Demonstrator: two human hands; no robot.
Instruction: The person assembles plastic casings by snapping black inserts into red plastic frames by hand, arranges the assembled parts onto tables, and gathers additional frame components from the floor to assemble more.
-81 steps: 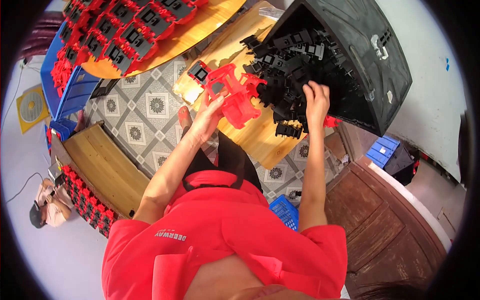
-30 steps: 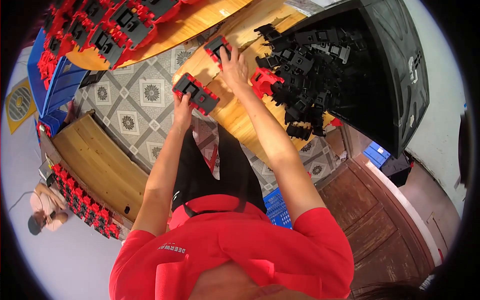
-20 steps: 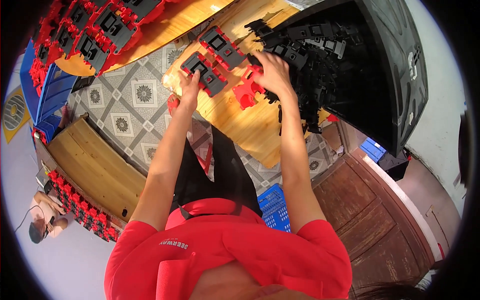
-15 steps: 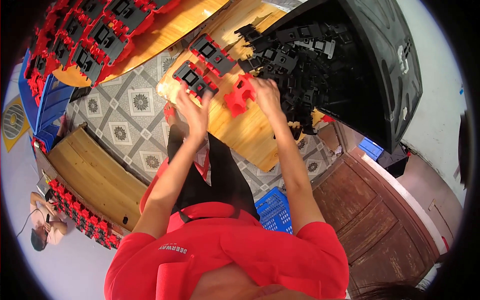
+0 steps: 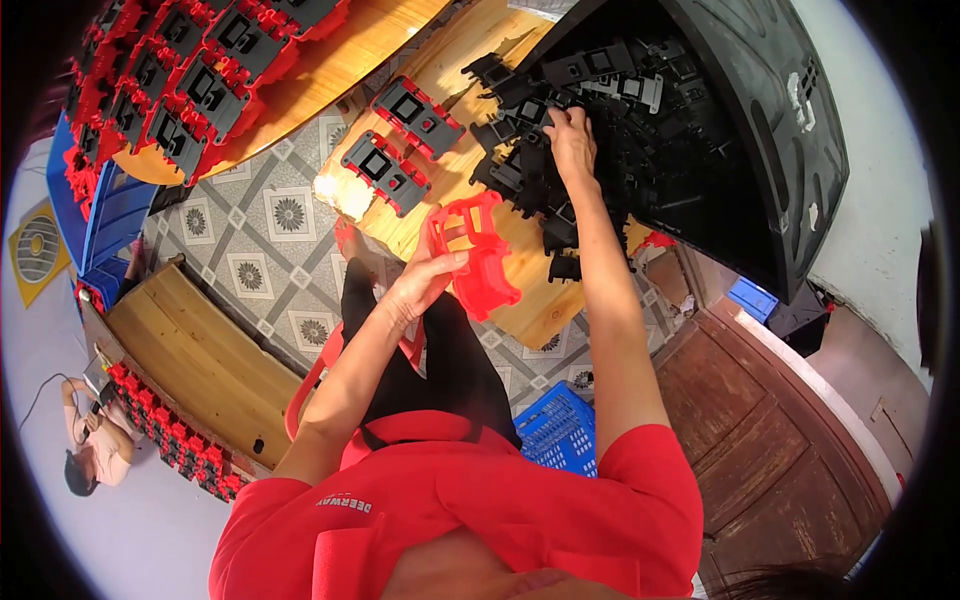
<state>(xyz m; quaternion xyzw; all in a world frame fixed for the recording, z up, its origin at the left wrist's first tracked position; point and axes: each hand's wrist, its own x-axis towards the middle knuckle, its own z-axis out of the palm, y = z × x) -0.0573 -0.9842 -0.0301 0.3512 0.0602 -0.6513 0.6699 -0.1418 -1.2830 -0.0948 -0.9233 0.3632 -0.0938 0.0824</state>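
Observation:
My left hand (image 5: 425, 280) is closed on a red plastic frame (image 5: 485, 275) with cut-out openings, held above the near side of the wooden table. Farther off, my right hand (image 5: 573, 148) rests over a heap of black plastic parts (image 5: 525, 165). Its fingers are apart and bent down among the parts, with the tips partly hidden. Two red frames with black parts fitted on them lie side by side on the table: one assembled piece (image 5: 386, 173) nearer me, another assembled piece (image 5: 418, 117) just beyond.
A big black bin (image 5: 745, 120) lies tipped at the right, with black parts spilling from it. Rows of assembled pieces (image 5: 210, 95) cover another table at the left. A blue crate (image 5: 560, 430) stands on the floor. A person (image 5: 100, 435) works at the far left.
The red frame has passed from my right hand to my left and come nearer me. My right hand has moved away to the black parts.

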